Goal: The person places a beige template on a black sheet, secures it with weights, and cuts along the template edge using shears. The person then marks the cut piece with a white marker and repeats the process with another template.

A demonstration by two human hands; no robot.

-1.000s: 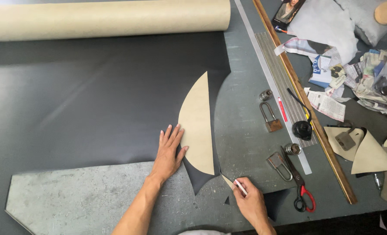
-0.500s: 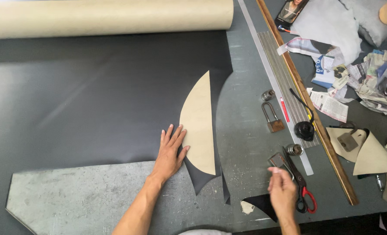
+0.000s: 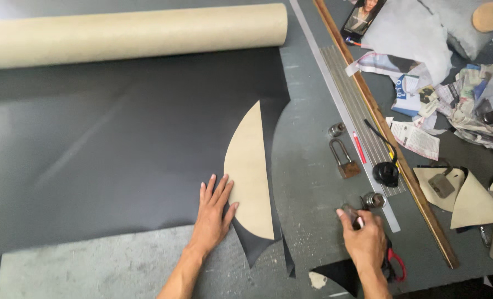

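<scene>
**Hands on the cutting table**

Right hand [image 3: 366, 243] from where I'm watching sits curled over the red-handled scissors [image 3: 395, 264]; can't tell if it's actually gripping them. Left hand [image 3: 213, 213] lies flat, fingers spread, pressing the black sheet [image 3: 119, 149] right against the tan curved pattern [image 3: 250, 171]. Farther back lies the cardboard roll [image 3: 130, 34].

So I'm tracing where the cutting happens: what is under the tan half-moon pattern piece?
The tan pattern piece lies on the black sheet, with the left hand pressing beside its lower edge. Whatever lines are marked beneath it are covered.
</scene>
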